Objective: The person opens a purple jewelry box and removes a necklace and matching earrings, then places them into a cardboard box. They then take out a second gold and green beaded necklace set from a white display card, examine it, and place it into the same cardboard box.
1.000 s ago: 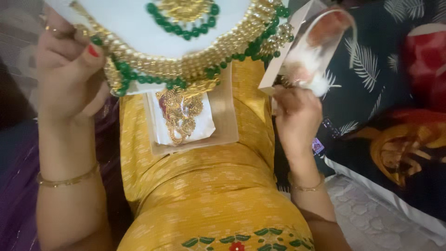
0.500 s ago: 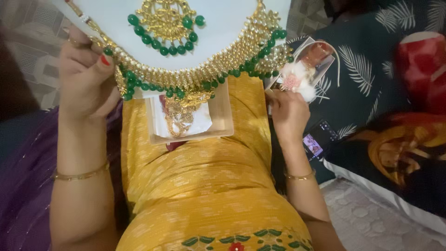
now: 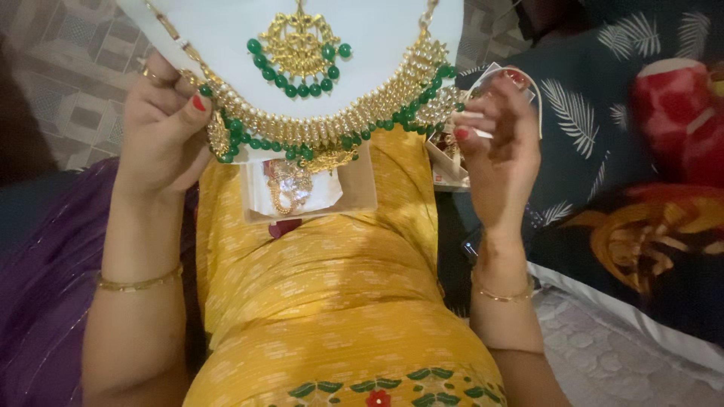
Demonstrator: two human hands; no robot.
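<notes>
Her left hand (image 3: 162, 124) grips the white display card (image 3: 226, 38) carrying a gold, pearl and green-bead necklace (image 3: 317, 128) (held at twelve o'clock); her right hand (image 3: 498, 151) pinches its edge. Below, an open cardboard box (image 3: 362, 192) rests on her yellow-clad lap; dark leaf-print bedding (image 3: 596, 143) lies at three o'clock.

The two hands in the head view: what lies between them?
In the head view, a white card with a gold-and-green necklace spans from left hand to right hand.

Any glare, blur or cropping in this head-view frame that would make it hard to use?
Head view: soft and slightly blurred overall; the white card is bright, near washed out, and cropped by the top edge; the necklace beads read clearly; the left hand and right hand are evenly lit; the box below lies in shade.
</notes>
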